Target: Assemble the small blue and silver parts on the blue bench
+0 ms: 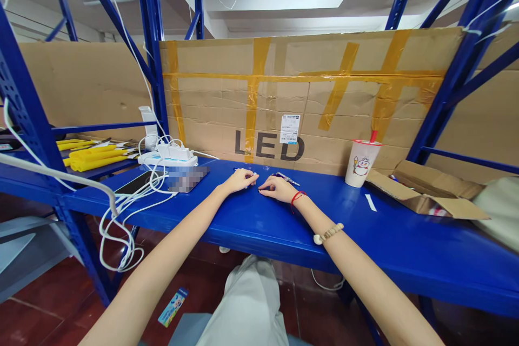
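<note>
Both of my hands rest over the blue tabletop (243, 216), close together near the middle. My left hand (240, 180) has its fingers curled and pressed together, with something small and pale at the fingertips that is too small to name. A short gap to the right, my right hand (278, 189) pinches thumb against fingers. A tiny dark bit shows at that pinch, and I cannot make out what it is. Just behind the right hand lies a thin, pen-like item (288, 178), partly hidden by the fingers.
A white power strip (168, 159) with tangled cables and a flat, blurred-out device (190, 179) lie left. Yellow-handled tools (97, 158) sit farther left. On the right stand a drink cup (360, 165) and an open cardboard box (430, 189). A tall cardboard sheet (211, 108) closes off the back.
</note>
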